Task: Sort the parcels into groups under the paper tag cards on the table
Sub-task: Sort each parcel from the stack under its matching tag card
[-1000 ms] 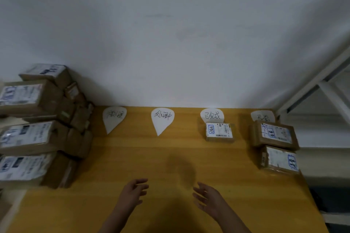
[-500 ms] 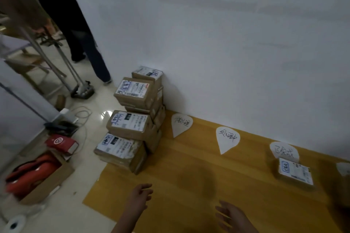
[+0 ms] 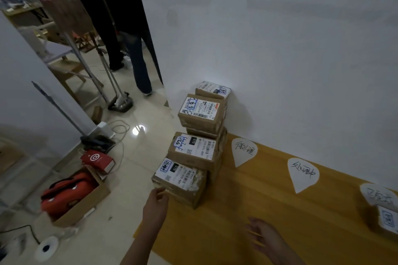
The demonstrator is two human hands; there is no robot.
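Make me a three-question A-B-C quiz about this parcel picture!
1. Where is the parcel pile? A) left of the tag cards B) right of them C) on a shelf
2. How many tag cards show on the table? A) one B) three C) six
3. What is the right hand doing? A) gripping a parcel B) pinching a card C) open, holding nothing

1 A: it stands left of the first card.
2 B: three white cards lie by the wall.
3 C: fingers spread, nothing in them.

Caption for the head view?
Left hand extended toward the nearest brown cardboard parcel at the end of the yellow wooden table, right hand open above it, white teardrop paper tag cards beyond.
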